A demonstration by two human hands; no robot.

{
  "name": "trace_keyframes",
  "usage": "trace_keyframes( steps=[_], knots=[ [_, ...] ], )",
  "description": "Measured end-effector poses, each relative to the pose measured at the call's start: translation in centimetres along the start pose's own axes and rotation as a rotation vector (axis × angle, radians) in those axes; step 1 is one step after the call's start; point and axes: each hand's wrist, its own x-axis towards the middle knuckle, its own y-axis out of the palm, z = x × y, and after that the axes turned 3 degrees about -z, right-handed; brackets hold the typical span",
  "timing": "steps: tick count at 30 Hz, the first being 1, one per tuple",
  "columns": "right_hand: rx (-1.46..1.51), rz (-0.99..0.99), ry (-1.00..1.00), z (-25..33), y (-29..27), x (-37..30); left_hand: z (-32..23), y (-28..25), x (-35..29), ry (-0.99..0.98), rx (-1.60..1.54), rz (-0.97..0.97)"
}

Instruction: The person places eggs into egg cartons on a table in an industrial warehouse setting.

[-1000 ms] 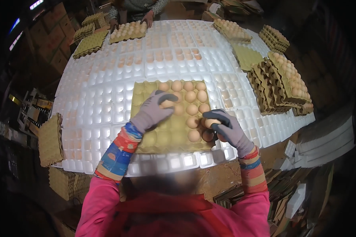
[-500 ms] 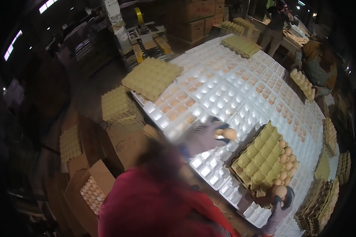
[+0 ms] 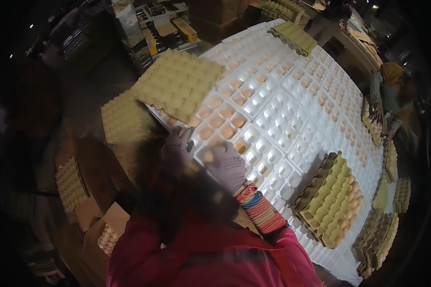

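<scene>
My left hand [image 3: 175,147], in a pale glove with dark fingertips, is at the near left edge of the white egg trays [image 3: 278,115]. Its fingers are curled, and I cannot make out what they hold. Close beside it, my gloved right hand [image 3: 226,165] reaches across from the right, its fingers bent round a blurred egg [image 3: 208,155]. Brown eggs [image 3: 216,121] sit in the cavities just beyond both hands, while other cavities to their right hold none. Several coloured bands [image 3: 262,210] circle my right forearm.
A stack of yellowish pulp trays [image 3: 326,201] with eggs along one side stands on the white trays at right. More pulp trays [image 3: 179,83] lie at the left edge. An open carton of eggs [image 3: 107,239] sits low left. Another person [image 3: 390,93] handles egg trays at far right.
My right hand has left the pulp tray stack and crossed to the left, beside my left hand. The left hand has drawn back to the left edge. The view has shifted.
</scene>
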Motion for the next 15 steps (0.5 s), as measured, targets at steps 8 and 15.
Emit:
trace_keyframes(
  steps=[8, 15],
  knots=[
    [-0.036, -0.114, 0.227, -3.3, -1.1, 0.7, 3.7, 1.7, 0.6, -0.387, -0.768, 0.08],
    [0.545, -0.334, 0.271, -2.2, 4.5, 0.3, -2.3, 1.4, -4.8, -0.442, -1.214, 0.054]
  ],
)
